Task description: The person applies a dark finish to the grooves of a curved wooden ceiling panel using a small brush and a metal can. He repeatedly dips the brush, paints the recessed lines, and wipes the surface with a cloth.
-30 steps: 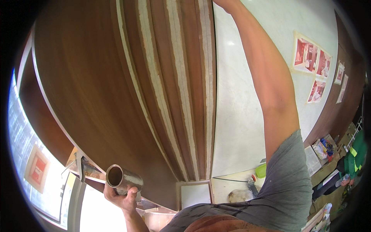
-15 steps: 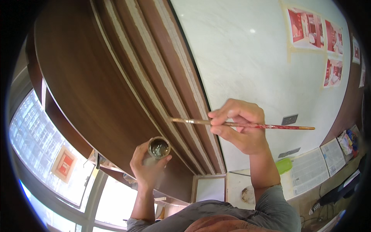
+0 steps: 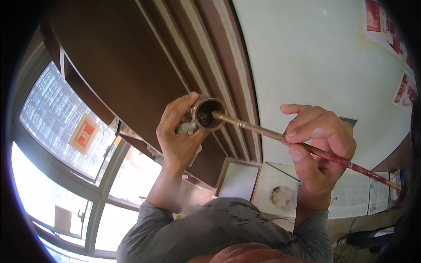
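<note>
My left hand (image 3: 179, 133) is wrapped round a small round jar (image 3: 196, 109) with dark, wet-looking contents, its mouth tipped toward me. Something pale, perhaps a rag, shows between the palm and the jar. In my right hand (image 3: 322, 144) a long, thin paintbrush (image 3: 263, 130) is pinched between thumb and fingers; its handle is red with a tan end. The bristle tip lies inside the jar's mouth. Beyond both hands runs brown panelling (image 3: 193, 48) with pale, rough-edged vertical stripes.
A white wall panel (image 3: 302, 57) with taped-up pictures (image 3: 388, 26) stands on the right. Windows (image 3: 66, 114) fill the left side. Newspaper sheets (image 3: 351, 193) lie at the lower right, near a person's shoe (image 3: 341, 242). A round stained patch (image 3: 282, 197) shows below my right hand.
The brush tip has gone from in front of the striped panelling into the jar. My left hand has raised the jar toward the brush, and the view has shifted.
</note>
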Demonstrator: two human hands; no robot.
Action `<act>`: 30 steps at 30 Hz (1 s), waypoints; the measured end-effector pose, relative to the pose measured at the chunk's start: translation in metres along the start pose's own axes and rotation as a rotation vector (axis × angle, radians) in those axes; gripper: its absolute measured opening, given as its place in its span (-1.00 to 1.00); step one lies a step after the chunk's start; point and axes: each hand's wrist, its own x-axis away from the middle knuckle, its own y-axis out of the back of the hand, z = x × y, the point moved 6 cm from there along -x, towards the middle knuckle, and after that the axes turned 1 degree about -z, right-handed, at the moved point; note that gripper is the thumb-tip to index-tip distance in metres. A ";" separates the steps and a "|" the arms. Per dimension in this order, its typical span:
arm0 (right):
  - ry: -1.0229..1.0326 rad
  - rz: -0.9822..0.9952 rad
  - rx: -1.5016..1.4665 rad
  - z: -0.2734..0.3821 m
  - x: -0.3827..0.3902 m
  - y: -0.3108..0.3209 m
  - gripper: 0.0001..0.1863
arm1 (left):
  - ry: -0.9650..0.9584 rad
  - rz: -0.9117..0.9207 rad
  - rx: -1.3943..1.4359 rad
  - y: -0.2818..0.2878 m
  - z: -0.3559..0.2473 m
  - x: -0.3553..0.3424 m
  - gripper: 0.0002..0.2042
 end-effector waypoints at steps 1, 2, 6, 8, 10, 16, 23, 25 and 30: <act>0.039 0.050 0.069 0.001 0.000 -0.005 -0.88 | -0.044 -0.013 0.001 -0.001 0.000 0.001 -0.45; 0.084 0.098 0.132 0.000 0.000 -0.011 -0.89 | -0.031 -0.019 0.048 -0.001 0.003 0.002 -0.44; 0.106 0.242 0.294 -0.002 -0.003 -0.040 -0.84 | -0.001 -0.009 0.057 0.001 0.011 0.008 -0.44; 0.082 0.286 0.344 -0.007 -0.005 -0.055 -0.82 | 0.017 0.000 0.073 0.001 0.017 0.009 -0.45; 0.099 0.325 0.388 -0.016 -0.003 -0.068 -0.82 | 0.020 0.009 0.101 0.001 0.021 0.010 -0.45; 0.143 0.398 0.437 -0.040 0.001 -0.103 -0.80 | 0.089 0.066 0.116 0.008 0.044 0.015 -0.40; 0.060 0.526 0.462 -0.057 -0.004 -0.137 -0.82 | 0.075 0.050 0.106 0.021 0.080 0.016 -0.40; 0.097 0.543 0.437 -0.065 -0.008 -0.148 -0.83 | 0.152 0.083 0.079 0.027 0.090 0.017 -0.40; 0.185 0.454 0.252 -0.055 -0.058 -0.137 -0.89 | 0.247 -0.054 0.107 0.062 0.132 0.016 -0.43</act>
